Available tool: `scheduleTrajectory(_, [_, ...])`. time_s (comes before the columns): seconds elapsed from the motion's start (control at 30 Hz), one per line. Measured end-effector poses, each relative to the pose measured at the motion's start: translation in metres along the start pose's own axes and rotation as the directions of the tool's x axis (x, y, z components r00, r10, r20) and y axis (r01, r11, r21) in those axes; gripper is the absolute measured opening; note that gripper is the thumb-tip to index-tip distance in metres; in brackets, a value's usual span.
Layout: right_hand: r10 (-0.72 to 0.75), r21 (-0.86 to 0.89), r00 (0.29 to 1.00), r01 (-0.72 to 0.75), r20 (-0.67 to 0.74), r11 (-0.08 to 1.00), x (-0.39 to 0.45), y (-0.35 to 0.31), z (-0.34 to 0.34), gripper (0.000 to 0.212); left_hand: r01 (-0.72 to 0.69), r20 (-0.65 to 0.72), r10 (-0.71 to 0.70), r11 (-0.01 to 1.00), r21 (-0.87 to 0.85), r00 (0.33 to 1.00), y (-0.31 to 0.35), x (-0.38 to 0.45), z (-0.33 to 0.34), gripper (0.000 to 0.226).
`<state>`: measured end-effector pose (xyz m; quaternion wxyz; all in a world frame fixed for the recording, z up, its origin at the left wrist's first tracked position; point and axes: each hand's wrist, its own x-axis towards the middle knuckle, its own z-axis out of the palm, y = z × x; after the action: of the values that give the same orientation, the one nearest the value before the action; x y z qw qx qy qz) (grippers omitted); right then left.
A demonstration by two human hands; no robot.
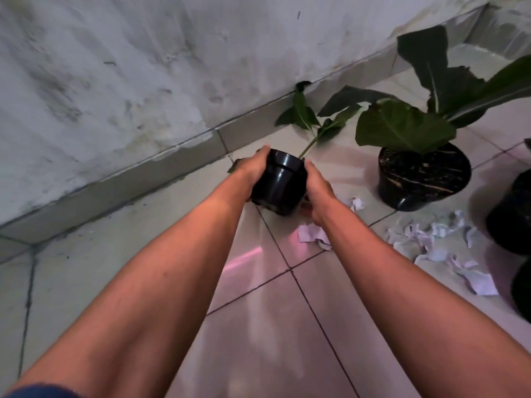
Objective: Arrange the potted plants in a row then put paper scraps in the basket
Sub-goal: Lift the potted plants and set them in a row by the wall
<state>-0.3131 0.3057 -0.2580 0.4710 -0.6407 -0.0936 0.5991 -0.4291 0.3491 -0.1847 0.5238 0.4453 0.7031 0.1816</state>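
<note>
both hands, left hand [253, 170] and right hand [317, 193], clamp a small black plant pot [277, 182] tilted toward the wall [129, 81], above the tiled floor [258, 297]; paper scraps [431, 239] lie right, near a larger potted plant [422, 173].

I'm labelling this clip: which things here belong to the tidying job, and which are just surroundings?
Job:
small black pot, held between left hand and right hand
large potted plant
paper scraps

Surroundings:
wall
floor tiles
</note>
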Motion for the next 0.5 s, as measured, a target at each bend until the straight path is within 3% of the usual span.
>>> scheduleTrajectory(0.2, [-0.042,0.027,0.998,0.041,0.044,0.999,-0.005,0.002,-0.005,0.063,0.003,-0.034,-0.003,1.0,-0.024,0.999,-0.004,0.008,-0.005,0.082])
scheduleTrajectory(0.27, [-0.094,0.064,0.994,0.09,0.053,0.994,-0.005,0.004,-0.01,0.062,-0.005,-0.008,0.005,0.998,-0.069,1.0,-0.005,0.011,-0.008,0.071])
scheduleTrajectory(0.37, [-0.226,0.105,0.971,0.217,0.081,0.97,-0.011,0.0,-0.019,0.044,-0.033,0.054,0.046,0.973,-0.23,0.997,-0.012,0.012,-0.006,0.044])
scheduleTrajectory(0.5, [-0.396,0.074,0.914,0.39,0.091,0.918,-0.005,-0.01,-0.027,0.04,-0.046,0.069,0.09,0.874,-0.484,0.994,-0.033,0.013,0.007,0.032])
